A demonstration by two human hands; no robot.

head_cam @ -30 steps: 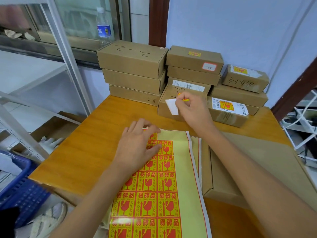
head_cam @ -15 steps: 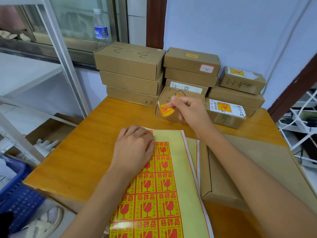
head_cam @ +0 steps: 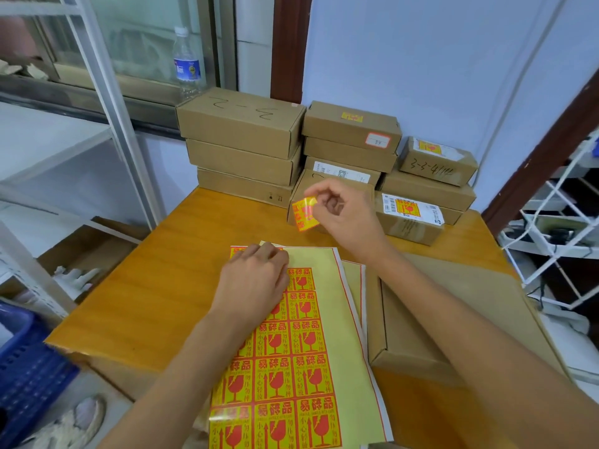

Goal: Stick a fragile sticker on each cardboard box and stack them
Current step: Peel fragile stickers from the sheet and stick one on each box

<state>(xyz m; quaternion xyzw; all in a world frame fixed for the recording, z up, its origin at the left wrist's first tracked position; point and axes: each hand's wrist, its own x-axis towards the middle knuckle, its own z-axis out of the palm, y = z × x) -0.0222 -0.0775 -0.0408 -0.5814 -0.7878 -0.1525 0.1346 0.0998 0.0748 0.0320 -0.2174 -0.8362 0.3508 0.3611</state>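
Head: right hand point(head_cam: 345, 218) raised, pinching sticker point(head_cam: 304, 214) (seemingly curled).

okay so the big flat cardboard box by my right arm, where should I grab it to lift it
Probably grip the flat cardboard box by its two long side walls, coming from above. It lies low and wide, and the left wall beside the sticker sheet is exposed. The right hand pinches a sticker, so it's occupied.

A water bottle point(head_cam: 187, 64) stands on the window ledge; a blue crate point(head_cam: 29, 377), perhaps plastic, sits lower left.
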